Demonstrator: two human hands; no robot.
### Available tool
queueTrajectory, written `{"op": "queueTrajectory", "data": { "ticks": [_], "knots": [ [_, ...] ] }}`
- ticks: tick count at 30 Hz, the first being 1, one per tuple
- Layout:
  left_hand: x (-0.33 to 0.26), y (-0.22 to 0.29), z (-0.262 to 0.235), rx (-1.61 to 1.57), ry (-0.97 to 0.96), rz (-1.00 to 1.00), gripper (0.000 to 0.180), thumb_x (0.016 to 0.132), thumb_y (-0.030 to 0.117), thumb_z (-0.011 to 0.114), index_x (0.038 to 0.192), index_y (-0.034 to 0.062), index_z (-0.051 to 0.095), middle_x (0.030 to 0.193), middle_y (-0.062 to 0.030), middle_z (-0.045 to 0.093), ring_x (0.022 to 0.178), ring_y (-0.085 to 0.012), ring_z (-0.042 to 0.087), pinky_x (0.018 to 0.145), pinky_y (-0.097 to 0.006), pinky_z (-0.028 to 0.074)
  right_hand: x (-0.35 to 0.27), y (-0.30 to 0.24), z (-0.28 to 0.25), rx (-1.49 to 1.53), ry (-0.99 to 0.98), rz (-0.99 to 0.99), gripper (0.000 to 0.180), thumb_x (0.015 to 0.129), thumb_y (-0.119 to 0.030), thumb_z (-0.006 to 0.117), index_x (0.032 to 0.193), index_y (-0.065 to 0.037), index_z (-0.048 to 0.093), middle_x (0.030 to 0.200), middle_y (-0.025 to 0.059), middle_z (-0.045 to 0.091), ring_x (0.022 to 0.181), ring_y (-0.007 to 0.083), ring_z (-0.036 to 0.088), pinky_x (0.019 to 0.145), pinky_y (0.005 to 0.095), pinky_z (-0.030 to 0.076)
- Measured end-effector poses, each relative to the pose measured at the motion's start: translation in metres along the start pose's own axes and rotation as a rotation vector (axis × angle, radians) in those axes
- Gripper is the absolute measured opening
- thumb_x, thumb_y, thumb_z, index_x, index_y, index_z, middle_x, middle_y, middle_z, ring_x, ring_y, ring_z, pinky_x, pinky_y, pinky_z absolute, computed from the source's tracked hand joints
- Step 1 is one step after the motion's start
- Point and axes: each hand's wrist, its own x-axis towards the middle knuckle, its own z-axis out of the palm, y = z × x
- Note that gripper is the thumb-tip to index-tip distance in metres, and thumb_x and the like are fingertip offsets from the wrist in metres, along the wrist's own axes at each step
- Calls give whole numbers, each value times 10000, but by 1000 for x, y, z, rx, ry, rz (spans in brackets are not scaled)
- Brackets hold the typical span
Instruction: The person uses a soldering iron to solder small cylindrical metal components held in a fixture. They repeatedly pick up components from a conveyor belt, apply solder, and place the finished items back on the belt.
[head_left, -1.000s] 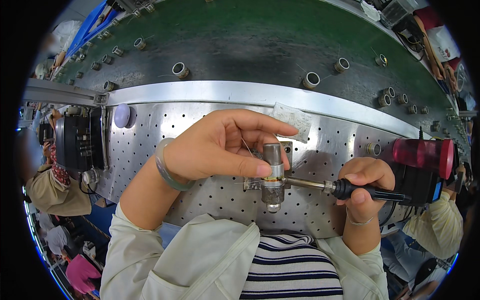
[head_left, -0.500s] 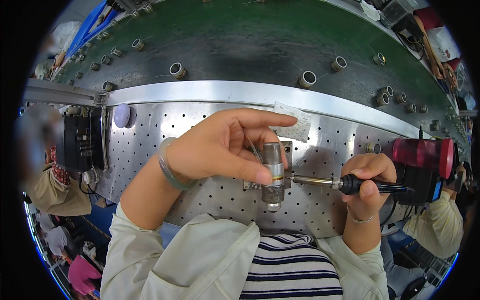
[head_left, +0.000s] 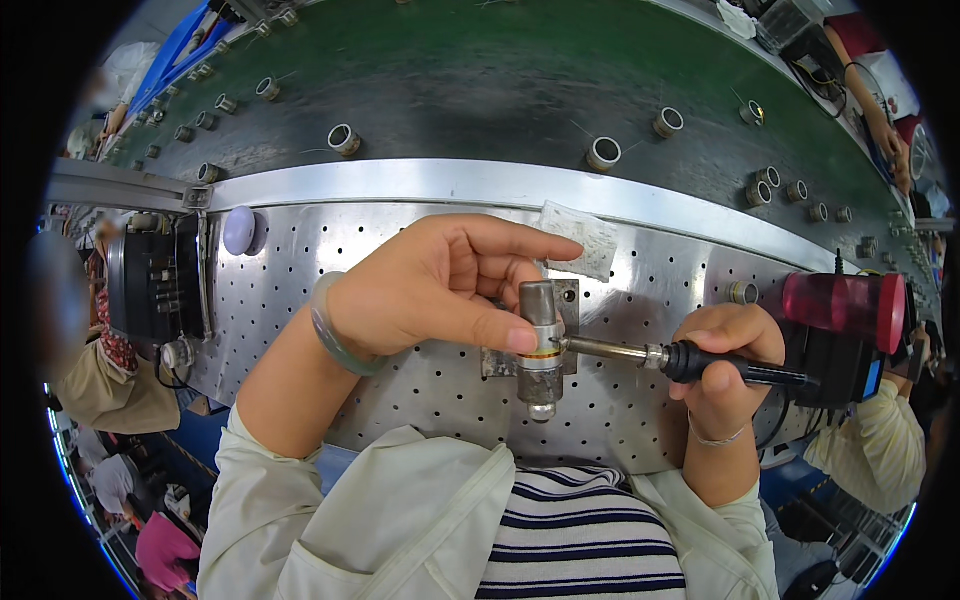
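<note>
A small metal cylinder (head_left: 541,345) stands upright in a fixture on the perforated steel worktop (head_left: 420,380). My left hand (head_left: 430,285) reaches over from the left, with its thumb pressed against the cylinder's side near a thin orange band. My right hand (head_left: 722,365) grips the black handle of a soldering iron (head_left: 660,355). The iron lies level, and its metal tip touches the cylinder at the band from the right. A pale green bangle sits on my left wrist.
A dark green conveyor belt (head_left: 480,90) with several short metal rings runs behind the worktop. A red cylinder (head_left: 845,300) on a black stand is at the right, a black box (head_left: 150,285) at the left. Other people sit at both sides.
My right hand has pushed the soldering iron leftward until its tip meets the cylinder. My left hand stays on the cylinder, fingers a little more stretched out.
</note>
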Motion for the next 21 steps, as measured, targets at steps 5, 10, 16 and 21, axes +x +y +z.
{"op": "queueTrajectory", "data": {
  "ticks": [5,10,16,21],
  "knots": [
    [0,2,-1,-85,-59,5,706,678,-50,712,1311,-84,401,963,-205,634,821,-137,637,692,-180,521,0,-3,-2,22,35,42,234,765,-118,721,825,31,551,648,109,574,487,129,548,461,204,432],
    [1,0,2,-87,-66,8,712,685,-48,715,1318,-83,392,969,-207,634,810,-131,635,687,-171,515,0,-1,-2,49,-3,22,241,761,-117,729,840,34,559,649,108,572,487,132,550,463,208,441],
    [0,1,3,-63,-30,-15,732,672,-38,740,1316,-84,394,965,-202,637,811,-134,638,670,-168,519,0,0,-2,61,-34,24,248,749,-103,738,861,42,572,661,111,582,499,143,569,477,220,465],
    [1,1,5,-87,-20,-20,730,668,-46,740,1310,-91,395,959,-205,640,802,-140,644,674,-171,528,1,-1,-3,53,-39,30,241,746,-93,738,858,42,572,662,110,587,496,144,569,472,220,462]
  ]
}}
